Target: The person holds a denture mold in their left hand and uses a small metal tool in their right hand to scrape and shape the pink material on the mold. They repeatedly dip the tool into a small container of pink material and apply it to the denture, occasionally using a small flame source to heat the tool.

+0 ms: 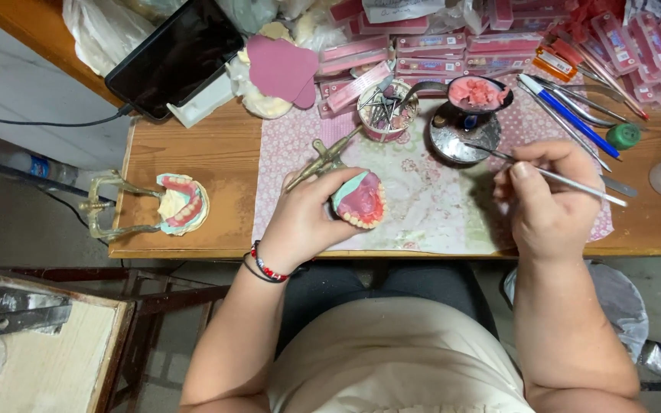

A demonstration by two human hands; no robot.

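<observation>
Over the table [193, 145], our left hand [304, 218] grips the toothed wax denture [361, 200]; right hand [548, 195] pinches a metal spatula [568, 180], waxing unfinished.

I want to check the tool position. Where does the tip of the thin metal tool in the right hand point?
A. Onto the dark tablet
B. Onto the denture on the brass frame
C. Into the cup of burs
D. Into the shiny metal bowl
D: the right hand holds the thin metal tool with its tip over the shiny metal bowl.

Pink wax denture [361, 200] with teeth, tilted, aloft; thin metal instrument [552, 176] near-level above patterned mat.
</observation>
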